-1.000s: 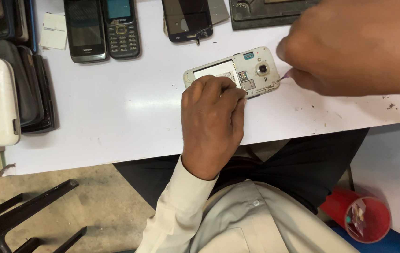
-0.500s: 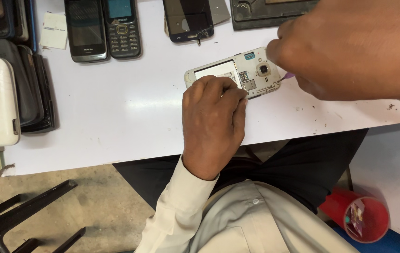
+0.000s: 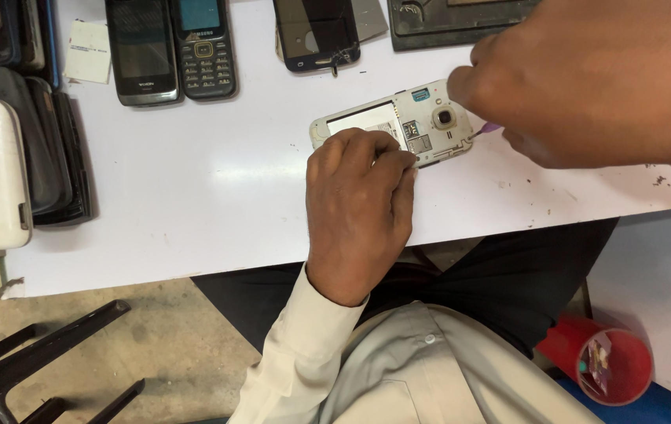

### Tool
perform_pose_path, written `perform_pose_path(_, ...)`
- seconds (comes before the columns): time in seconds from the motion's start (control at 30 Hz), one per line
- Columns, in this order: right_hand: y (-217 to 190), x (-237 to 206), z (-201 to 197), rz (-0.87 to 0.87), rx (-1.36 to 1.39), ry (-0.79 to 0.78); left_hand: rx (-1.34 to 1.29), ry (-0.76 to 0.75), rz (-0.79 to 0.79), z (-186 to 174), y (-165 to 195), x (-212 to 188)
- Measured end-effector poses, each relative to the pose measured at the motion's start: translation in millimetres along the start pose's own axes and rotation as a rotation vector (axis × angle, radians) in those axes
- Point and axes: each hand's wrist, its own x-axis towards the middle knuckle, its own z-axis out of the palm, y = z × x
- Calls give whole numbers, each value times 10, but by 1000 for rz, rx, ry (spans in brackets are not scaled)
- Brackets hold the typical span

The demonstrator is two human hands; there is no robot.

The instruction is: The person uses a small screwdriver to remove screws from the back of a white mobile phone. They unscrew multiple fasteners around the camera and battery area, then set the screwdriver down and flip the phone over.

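Opened phone [image 3: 418, 126], back cover off, flat on white table [image 3: 194, 196]; long axis runs from 8 to 2 o'clock. Left hand [image 3: 361, 204] lies at its 6 o'clock, fingers curled and pressed down on the near edge. Right hand [image 3: 587, 78], at 3 o'clock, pinches a thin purple tool [image 3: 489, 128] whose tip touches the phone's right end. Both hands touch it. Other phones [image 3: 170, 47] lie at 11 o'clock.
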Motion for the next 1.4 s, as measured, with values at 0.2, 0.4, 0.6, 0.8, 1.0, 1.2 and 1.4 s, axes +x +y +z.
perform_pose_path(0.2,4,33,-21,20,-51,-143,4,5,5,7,-11,11)
perform_pose_path(0.4,-31,63,30,72,-33,-201,6,7,4,17,-22,16)
perform_pose_path(0.6,-12,27,73,12,-100,-14,4,8,4,35,-36,10)
perform_pose_path(0.8,-22,56,13,28,-76,-171,5,6,1,34,-32,12)
perform_pose_path(1.0,-30,40,-5,24,-89,-168,9,5,2,27,-28,13)
perform_pose_path(1.2,-15,9,-22,11,-20,23,7,4,-2,14,-25,17)
perform_pose_path(1.4,-18,59,-89,13,-76,-247,11,6,-2,16,-25,25)
